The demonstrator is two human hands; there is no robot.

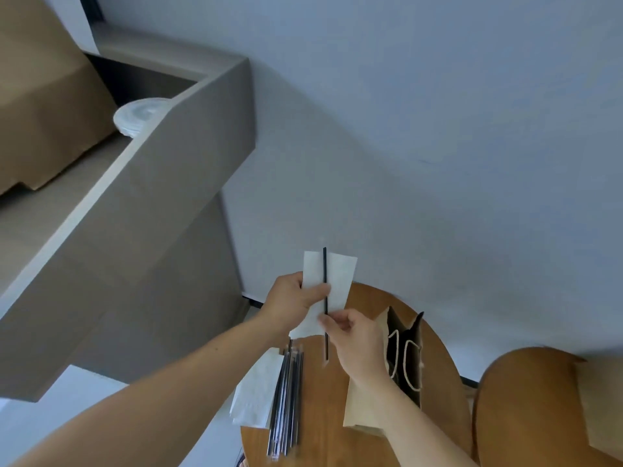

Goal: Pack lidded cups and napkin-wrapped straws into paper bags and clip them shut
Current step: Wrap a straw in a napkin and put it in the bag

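Thin black straw (325,271) upright against unfolded white napkin (341,281); brown paper bag (358,410) nearby, seemingly open-topped.

I find little open room on the round wooden table (323,429) at lower centre. One bare strip runs between the bundle of straws (286,392) on the left and the open paper bag (408,365) on the right. The stack of napkins (256,392) lies just beside the straws. Over the strip's far end, my left hand (293,298) pinches a napkin (337,281) and my right hand (357,342) a single straw (325,271). A grey ledge (151,230) walls off the left. A brown chair (539,399) crowds the lower right. The air in the upper right is open.
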